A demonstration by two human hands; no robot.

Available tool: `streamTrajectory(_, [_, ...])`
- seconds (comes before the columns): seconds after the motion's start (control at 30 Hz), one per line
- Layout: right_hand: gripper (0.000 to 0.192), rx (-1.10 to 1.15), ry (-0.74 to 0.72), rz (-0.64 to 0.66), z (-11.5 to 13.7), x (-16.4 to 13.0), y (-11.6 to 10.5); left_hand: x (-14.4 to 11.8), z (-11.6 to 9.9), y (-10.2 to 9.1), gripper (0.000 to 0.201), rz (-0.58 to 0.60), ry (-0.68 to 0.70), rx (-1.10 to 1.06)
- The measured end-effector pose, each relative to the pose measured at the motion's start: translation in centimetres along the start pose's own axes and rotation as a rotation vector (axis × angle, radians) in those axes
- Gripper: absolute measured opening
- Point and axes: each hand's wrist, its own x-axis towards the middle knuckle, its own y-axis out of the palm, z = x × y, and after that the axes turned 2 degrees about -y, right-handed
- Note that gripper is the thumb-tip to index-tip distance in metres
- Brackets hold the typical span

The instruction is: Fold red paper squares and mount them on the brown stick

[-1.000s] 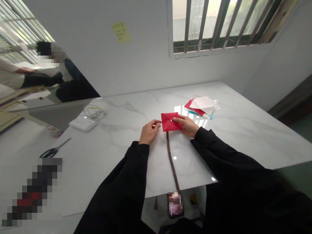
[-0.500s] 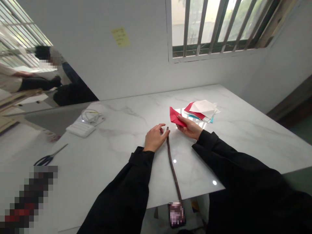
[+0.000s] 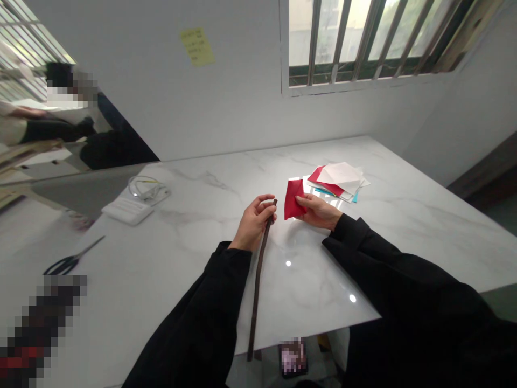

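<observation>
My left hand (image 3: pixel 254 222) grips the upper end of a long thin dark brown stick (image 3: pixel 258 280), which slants down toward the near edge of the white marble table (image 3: pixel 194 258). My right hand (image 3: pixel 319 210) holds a folded red paper (image 3: pixel 292 198) just above the table, a short gap to the right of the stick's tip. Both arms wear black sleeves.
A stack of red, white and blue papers (image 3: pixel 337 180) lies just beyond my right hand. At the left of the table are a white power strip (image 3: pixel 127 209) with a coiled cable (image 3: pixel 147 188) and scissors (image 3: pixel 70 261). Another person sits far left beyond the table.
My right hand lifted the red paper off the stick's end and turned it upright. My left hand took hold of the stick and swung its lower end to the left.
</observation>
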Motion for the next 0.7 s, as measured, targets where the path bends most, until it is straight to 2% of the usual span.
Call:
streamTrajectory(0.1, [0.042, 0.009, 0.011, 0.064, -0.2, 0.1, -0.1, -0.6, -0.9, 0.3, 0.049, 0.054, -0.095, -0.159])
streamTrajectory(0.3, [0.037, 0.027, 0.019, 0.193, -0.5, 0.2, 0.0, -0.8, -1.5, 0.3, 0.043, 0.092, -0.147, -0.345])
streamTrajectory(0.53, [0.035, -0.008, -0.015, 0.268, -0.9, 0.3, 0.6, -1.4, -1.7, 0.3, 0.038, 0.16, -0.197, -0.313])
streamTrajectory(0.7, [0.034, -0.068, -0.062, 0.274, -1.1, 0.3, 0.8, -1.7, -1.8, 0.1, 0.035, 0.312, -0.138, -0.27])
